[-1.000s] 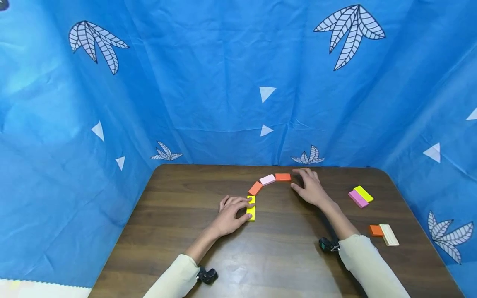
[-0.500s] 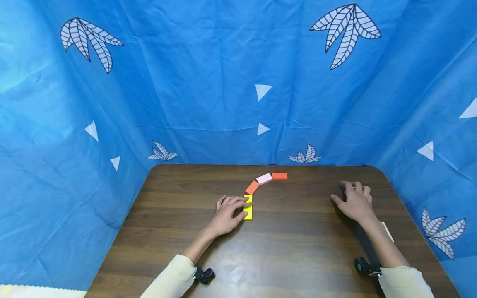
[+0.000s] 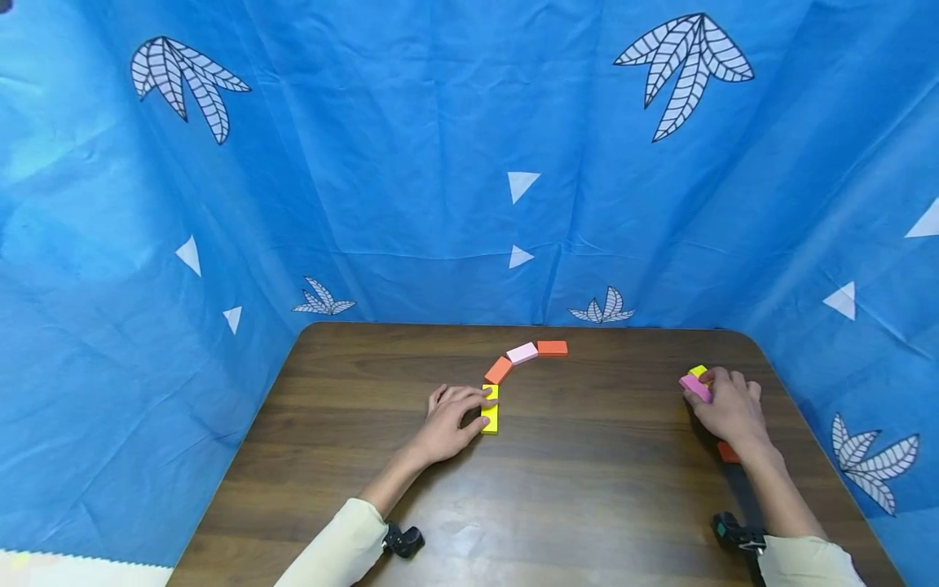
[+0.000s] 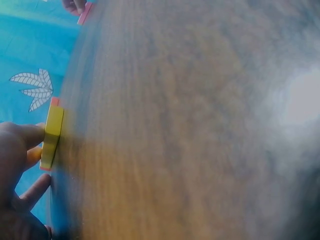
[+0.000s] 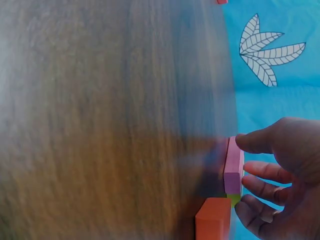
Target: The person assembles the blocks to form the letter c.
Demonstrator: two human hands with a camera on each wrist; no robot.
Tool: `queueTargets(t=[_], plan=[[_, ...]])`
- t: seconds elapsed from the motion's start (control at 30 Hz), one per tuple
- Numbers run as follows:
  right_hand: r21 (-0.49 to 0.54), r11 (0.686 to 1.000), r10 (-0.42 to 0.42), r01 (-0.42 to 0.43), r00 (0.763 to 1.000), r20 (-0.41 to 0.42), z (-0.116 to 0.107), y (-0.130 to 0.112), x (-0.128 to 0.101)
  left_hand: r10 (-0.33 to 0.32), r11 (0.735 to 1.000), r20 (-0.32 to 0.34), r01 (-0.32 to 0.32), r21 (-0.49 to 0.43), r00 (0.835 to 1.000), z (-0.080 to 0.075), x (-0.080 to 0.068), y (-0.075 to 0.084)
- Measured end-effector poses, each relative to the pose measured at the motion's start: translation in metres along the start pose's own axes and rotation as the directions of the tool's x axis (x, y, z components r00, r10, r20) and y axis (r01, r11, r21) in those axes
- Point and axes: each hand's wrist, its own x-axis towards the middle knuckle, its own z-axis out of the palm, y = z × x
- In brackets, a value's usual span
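head view: left hand rests on the yellow block, fingers curled at its edge, at the near end of a curved row with orange block, pale pink block, second orange block. right hand grasps the magenta block near the right table edge.
step: probably picking the next piece; next move likely needs a lift and a careful carry to the row end.
left wrist view: fingers touching yellow block edge.
right wrist view: thumb and fingers pinching magenta block, orange piece just beside.
surroundings: dark wood table, blue leaf-print cloth around.
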Motion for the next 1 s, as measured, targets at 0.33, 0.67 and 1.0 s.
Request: queueTargets(t=[0.33, 0.67, 1.0], plan=[[-0.031, 0.999, 0.026, -0.026, 1.0, -0.015, 0.001, -0.002, -0.003, 0.005, 1.0, -0.009, -0.005, 0.0, 1.0, -0.002, 0.001, 0.001], [-0.021, 0.999, 0.028, -0.029, 0.999, -0.033, 0.003, -0.003, -0.006, 0.001, 1.0, 0.001, -0.001, 0.012, 1.0, 0.0, 0.001, 0.0], [-0.001, 1.0, 0.014, -0.014, 0.997, -0.078, 0.014, -0.016, -0.007, -0.003, 1.0, -0.01, 0.003, 0.012, 1.0, 0.001, 0.001, -0.002]])
